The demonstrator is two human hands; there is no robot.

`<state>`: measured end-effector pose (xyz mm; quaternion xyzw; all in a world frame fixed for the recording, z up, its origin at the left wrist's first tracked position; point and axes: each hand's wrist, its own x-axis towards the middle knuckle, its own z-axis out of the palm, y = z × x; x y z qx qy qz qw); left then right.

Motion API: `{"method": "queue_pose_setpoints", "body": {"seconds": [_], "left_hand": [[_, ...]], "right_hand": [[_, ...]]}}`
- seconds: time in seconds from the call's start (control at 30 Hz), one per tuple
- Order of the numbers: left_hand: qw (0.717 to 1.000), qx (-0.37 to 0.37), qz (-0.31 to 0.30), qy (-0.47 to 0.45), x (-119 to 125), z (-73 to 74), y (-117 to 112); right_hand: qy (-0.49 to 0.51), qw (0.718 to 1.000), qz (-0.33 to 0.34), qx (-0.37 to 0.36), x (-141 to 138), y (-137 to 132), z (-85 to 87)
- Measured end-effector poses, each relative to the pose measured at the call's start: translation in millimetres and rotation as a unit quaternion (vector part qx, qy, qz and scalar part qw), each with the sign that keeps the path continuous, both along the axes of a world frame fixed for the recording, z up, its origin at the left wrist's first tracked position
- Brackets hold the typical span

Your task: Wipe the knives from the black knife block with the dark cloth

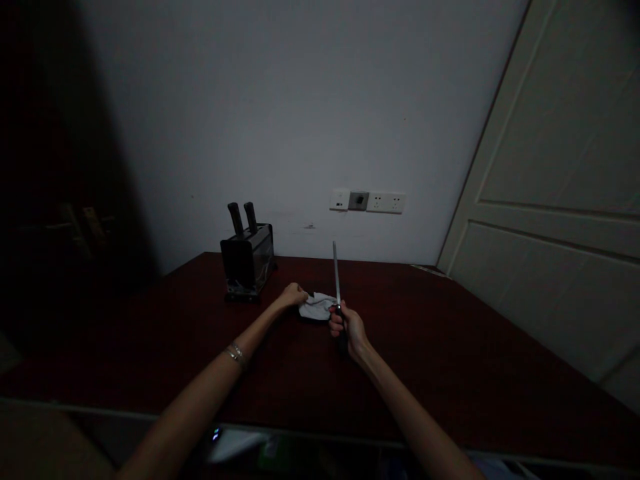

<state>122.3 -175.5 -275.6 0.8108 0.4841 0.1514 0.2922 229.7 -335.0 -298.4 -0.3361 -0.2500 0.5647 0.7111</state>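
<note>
My right hand (349, 328) is closed around the dark handle of a long thin steel rod (336, 273), which points straight up above the dark red table (450, 347). Just to its left, my left hand (293, 294) is curled shut on the edge of a crumpled white cloth (318, 306) that lies on the table. The cloth sits between the two hands, touching the base of the rod. Thin bracelets circle my left wrist.
A black knife block (248, 261) with two dark handles sticking out stands at the back left of the table, near the wall. White wall sockets (367, 201) sit above the table's far edge. A pale door (560, 200) fills the right side.
</note>
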Motion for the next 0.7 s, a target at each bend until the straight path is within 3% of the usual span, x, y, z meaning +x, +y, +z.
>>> {"method": "queue_pose_setpoints", "body": {"seconds": [0.3,0.7], "left_hand": [[0.998,-0.021,0.047,-0.029,2,-0.8,1],[0.995,-0.043,0.030,-0.090,10,-6.7,-3]], "right_hand": [[-0.024,1.000,-0.003,0.009,-2,-1,-2.8],[-0.033,0.999,-0.017,0.031,-3,-2,-1.0]]}}
